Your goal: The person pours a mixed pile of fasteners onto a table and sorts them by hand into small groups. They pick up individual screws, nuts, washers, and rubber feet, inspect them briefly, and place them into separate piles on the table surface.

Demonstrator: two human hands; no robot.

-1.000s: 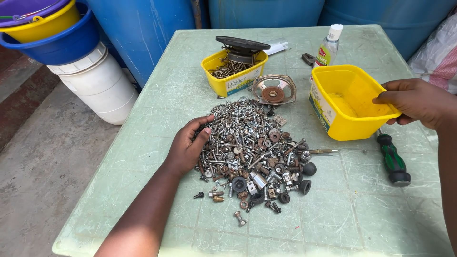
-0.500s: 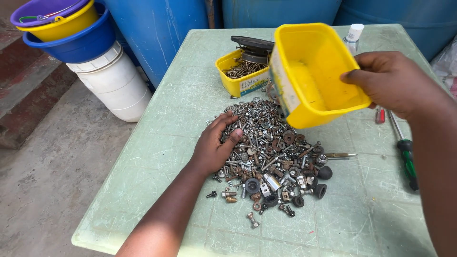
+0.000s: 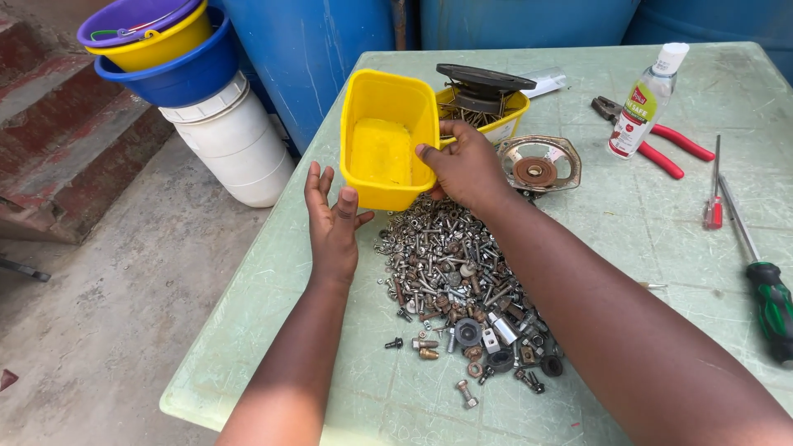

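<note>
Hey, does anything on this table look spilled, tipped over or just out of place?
Yes: a pile of loose screws and nuts lies spread on the green table, and the right hand holds an empty yellow tub tipped on its side.

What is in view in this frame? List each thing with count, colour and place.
empty tub: one, yellow, tipped on its side at the far end of the heap
hardware heap: one pile of screws, bolts and nuts, silver and rust, table middle
second tub: one, yellow, behind the empty tub, holds hardware
round part: one, dark, on top of the second tub
speaker: one, metal, right of the tubs
bottle: one, clear, white cap, far right
pliers: one, red handles, beside the bottle
screwdrivers: two, green and red handles, right edge
table: one, pale green
buckets: stacked, purple, yellow, blue, white, floor at left
barrels: blue, behind the table
left hand: open, beside the empty tub
right hand: gripping the empty tub's rim
</note>
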